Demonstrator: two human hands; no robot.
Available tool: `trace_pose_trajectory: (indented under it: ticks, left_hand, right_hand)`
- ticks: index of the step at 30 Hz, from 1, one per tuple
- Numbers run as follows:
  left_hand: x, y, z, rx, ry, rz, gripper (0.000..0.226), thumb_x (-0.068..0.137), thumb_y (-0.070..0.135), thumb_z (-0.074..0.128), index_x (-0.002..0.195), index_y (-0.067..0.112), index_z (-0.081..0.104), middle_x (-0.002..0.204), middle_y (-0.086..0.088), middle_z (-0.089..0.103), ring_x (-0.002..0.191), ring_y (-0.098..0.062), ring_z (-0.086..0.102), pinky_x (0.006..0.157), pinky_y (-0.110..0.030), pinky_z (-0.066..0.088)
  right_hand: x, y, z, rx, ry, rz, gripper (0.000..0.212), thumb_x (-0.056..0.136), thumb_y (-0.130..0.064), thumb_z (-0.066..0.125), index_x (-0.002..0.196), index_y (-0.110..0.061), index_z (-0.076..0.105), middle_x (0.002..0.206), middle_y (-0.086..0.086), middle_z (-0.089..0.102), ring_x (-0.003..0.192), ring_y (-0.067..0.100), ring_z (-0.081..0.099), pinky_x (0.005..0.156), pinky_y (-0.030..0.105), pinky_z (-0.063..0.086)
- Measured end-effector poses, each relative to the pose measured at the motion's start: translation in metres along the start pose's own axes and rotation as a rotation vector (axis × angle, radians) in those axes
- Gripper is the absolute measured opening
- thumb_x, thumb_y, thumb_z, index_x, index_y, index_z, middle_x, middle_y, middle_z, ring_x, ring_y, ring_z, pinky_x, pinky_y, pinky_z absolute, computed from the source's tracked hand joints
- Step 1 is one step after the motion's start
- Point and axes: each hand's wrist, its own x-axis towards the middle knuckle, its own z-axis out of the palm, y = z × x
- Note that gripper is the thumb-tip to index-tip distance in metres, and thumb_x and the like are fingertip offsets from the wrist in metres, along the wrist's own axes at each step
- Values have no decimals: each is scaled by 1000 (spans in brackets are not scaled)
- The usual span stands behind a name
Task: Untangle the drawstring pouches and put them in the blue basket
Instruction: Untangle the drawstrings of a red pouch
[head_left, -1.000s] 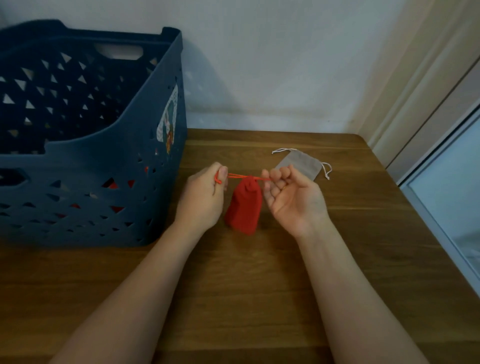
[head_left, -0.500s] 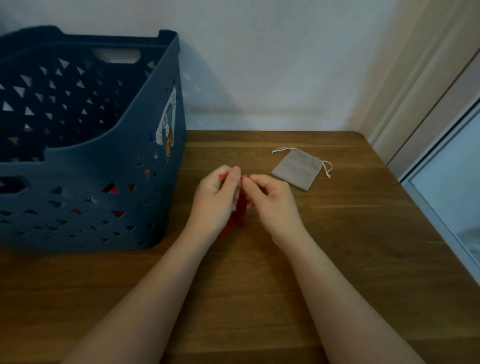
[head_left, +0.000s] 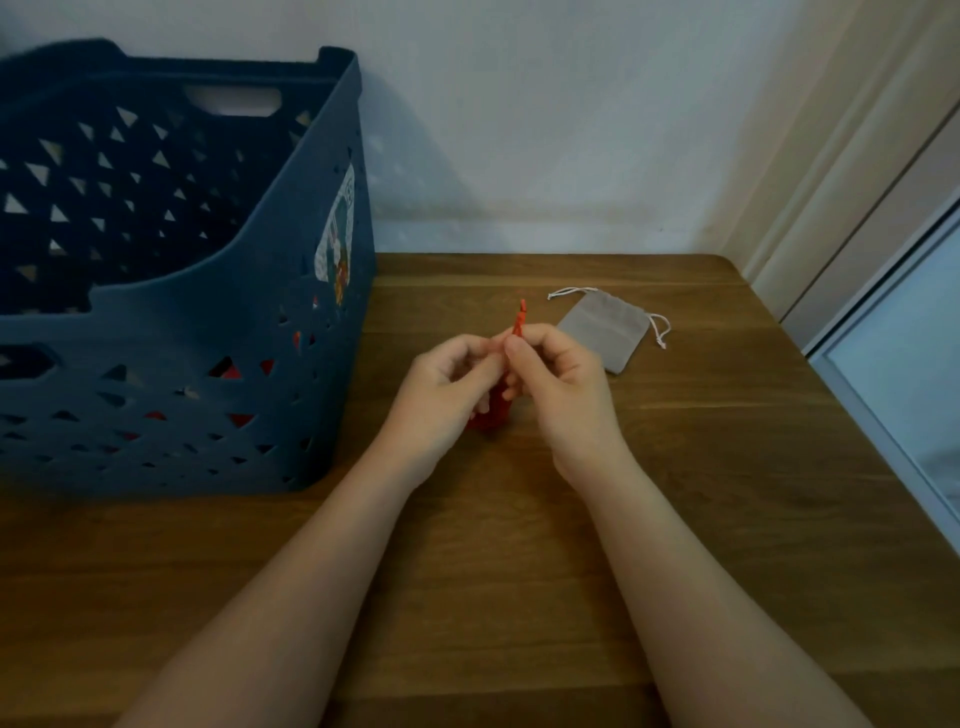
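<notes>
A red drawstring pouch (head_left: 493, 410) hangs between my two hands above the middle of the wooden table (head_left: 675, 519), mostly hidden by them. My left hand (head_left: 441, 395) and my right hand (head_left: 561, 384) both pinch its red drawstring (head_left: 518, 322), whose end sticks up above the fingers. A grey drawstring pouch (head_left: 605, 332) with white cords lies flat on the table just right of my right hand. The blue basket (head_left: 218, 364) stands at the left; red shows through its lower holes.
A white wall runs behind the table. A door frame and a glass pane (head_left: 904, 364) border the table's right side. The table's rounded far right corner (head_left: 727, 265) is near the grey pouch.
My hands came together from holding the drawstring stretched apart. They now pinch the cord close together, and the red pouch is largely hidden between them.
</notes>
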Motion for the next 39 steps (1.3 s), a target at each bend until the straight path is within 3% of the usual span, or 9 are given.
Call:
trace_pose_trajectory:
  ticks: [4,9,16,20,23,25,31,35,39]
  left_hand:
    - [-1,0,-1,134,3,67,13,93,23,54,95,30,65,66,18,60,59,8,54,54,-8,41]
    - [2,-3,-1,113,20,-1,20,96,24,49,81,23,62,63,9,58,59,-3,54,59,-15,44]
    - [2,-5,-1,69,90,-90,31,97,24,45,68,18,53,54,4,46,46,-3,43,45,-14,36]
    - [1,-4,-1,469,71,51,25,98,27,43,76,24,55,67,7,53,59,-2,51,54,-16,40]
    - [0,-3,1,755,2,186,16,98,29,40,95,27,56,83,12,53,74,-1,51,62,-16,39]
    - [-1,-2,0,822,-25,243,14,98,28,39,97,28,54,85,13,52,74,0,50,60,-14,37]
    - [0,-4,0,917,-97,321,19,97,32,42,108,24,55,93,11,51,79,-5,53,64,-18,43]
    - [3,-7,-3,905,-106,308,18,97,30,41,99,24,58,88,11,54,74,-4,53,62,-19,43]
    - [4,-9,-6,736,-44,209,22,97,28,42,79,25,55,75,8,55,68,-6,52,58,-21,38]
  right_hand:
    - [1,-1,-2,-7,-17,-23,23,94,-12,51,87,-27,68,77,-12,66,70,3,57,66,22,48]
    - [2,1,0,-47,21,51,23,96,-14,46,94,-26,66,68,-13,62,65,1,56,65,20,50]
    - [5,6,-1,75,61,72,32,97,-2,41,98,-23,65,75,-5,59,68,5,58,65,21,50]
    - [2,4,0,-17,56,-32,31,94,-2,46,92,-28,63,83,-3,67,67,4,56,60,15,43]
    - [0,3,1,-77,36,-90,33,92,-3,51,90,-34,62,88,-6,70,78,6,63,70,18,48]
    - [0,1,1,-74,19,-102,32,92,-2,51,93,-32,62,92,-8,70,84,2,65,73,17,48]
    - [-1,2,1,-76,-18,-64,28,92,-3,52,95,-29,63,94,-6,71,67,-6,59,61,11,43]
    - [1,5,1,-143,-16,-30,33,94,-7,50,120,-26,56,97,-4,71,56,1,54,55,16,45]
    - [1,7,1,-242,-16,8,54,94,-10,51,142,-29,34,91,-8,70,68,2,64,69,20,53]
